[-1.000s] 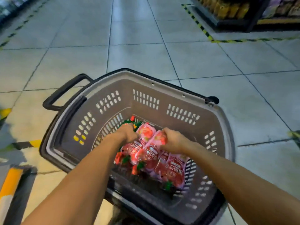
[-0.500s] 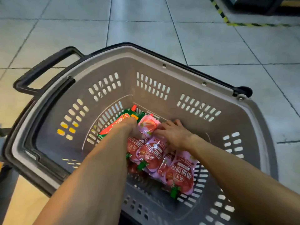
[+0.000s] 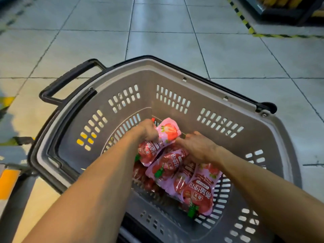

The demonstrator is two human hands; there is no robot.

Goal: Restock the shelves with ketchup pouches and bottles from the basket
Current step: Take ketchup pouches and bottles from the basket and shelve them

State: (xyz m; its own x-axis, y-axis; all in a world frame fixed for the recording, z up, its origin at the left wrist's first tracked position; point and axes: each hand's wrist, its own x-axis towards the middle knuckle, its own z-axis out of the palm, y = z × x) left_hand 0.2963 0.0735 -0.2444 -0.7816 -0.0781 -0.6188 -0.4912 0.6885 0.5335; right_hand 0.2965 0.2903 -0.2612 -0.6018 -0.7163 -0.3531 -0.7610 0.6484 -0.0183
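Two bare arms reach down from the bottom of the view into a big grey basket (image 3: 175,81) with rows of little slots in its walls. Closest to the person, a pile of pink and red ketchup pouches (image 3: 198,192) lies on the basket floor, on the right side, and the pouches have small green caps. A bit farther in, the right hand (image 3: 196,146) rests on top of the pile with its fingers bent down over the pouches; it is hard to tell if it truly grips one. Just beside it, the left hand (image 3: 149,131) is curled tight around the top pouch (image 3: 163,137), which is pink with a strawberry-like picture on it. This pouch is tipped up a little above the others, and its far end pokes out past the fist. A small red cap (image 3: 153,119) peeks out behind the left hand. At the far left rim of the basket sits a black handle (image 3: 70,79). Past the basket lies a floor (image 3: 157,32) of pale grey tiles. Far off at the top right, yellow and black striped tape (image 3: 245,23) runs on the floor around a dark shelf (image 3: 280,13).
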